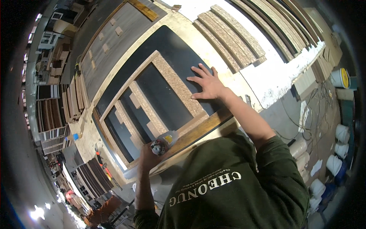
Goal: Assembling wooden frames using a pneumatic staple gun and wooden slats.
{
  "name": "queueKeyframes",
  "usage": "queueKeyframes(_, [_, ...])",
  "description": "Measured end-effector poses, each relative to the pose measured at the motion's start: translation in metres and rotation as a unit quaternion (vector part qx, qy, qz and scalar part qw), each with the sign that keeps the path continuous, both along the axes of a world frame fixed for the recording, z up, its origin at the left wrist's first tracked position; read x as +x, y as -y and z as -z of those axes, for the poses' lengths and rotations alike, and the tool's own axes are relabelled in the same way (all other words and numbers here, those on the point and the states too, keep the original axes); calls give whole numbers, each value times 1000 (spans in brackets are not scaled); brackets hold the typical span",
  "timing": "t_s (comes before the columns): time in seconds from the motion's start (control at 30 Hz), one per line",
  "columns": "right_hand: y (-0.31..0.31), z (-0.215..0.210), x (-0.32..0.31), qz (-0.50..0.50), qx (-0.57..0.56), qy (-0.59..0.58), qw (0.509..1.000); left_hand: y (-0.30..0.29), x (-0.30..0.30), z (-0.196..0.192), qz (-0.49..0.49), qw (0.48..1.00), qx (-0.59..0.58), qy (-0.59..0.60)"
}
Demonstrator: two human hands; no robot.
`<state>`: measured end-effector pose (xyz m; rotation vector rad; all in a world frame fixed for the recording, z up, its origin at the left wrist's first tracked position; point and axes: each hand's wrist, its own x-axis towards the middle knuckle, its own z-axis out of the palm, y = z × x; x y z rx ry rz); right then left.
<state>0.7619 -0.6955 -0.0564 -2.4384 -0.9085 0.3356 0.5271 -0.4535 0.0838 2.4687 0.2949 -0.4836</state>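
Note:
A frame of chipboard strips [173,82] lies on a black panel [179,49] on the workbench. My right hand [206,83] rests flat on it, fingers spread, at the frame's near right corner where chipboard meets black panel. My left hand [146,154] is closed around a small pale bottle-like tool [162,143] with a round grey end, held at the bench's wooden front edge [198,129] beside the frame's near left end. Short chipboard blocks [135,101] sit inside the frame between its long rails.
More chipboard strips [232,34] are stacked beyond the frame. A grey panel [110,42] with small blocks lies to the left. Stacks of boards [74,99] stand at the left. White buckets [341,133] and cables [320,99] lie on the floor at the right.

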Motion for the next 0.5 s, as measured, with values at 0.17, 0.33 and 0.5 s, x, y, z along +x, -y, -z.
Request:
queueKeyframes(0.17, [-1,2,-1,2,14,20,1000,38,38,7,-11,999,-51,-3])
queueKeyframes(0.33, [-2,4,-1,6,34,16,999,46,57,17,85,996,16,18])
queueKeyframes(0.5, [1,6,-1,12,45,19,999,48,67,21,33,996,2,-87])
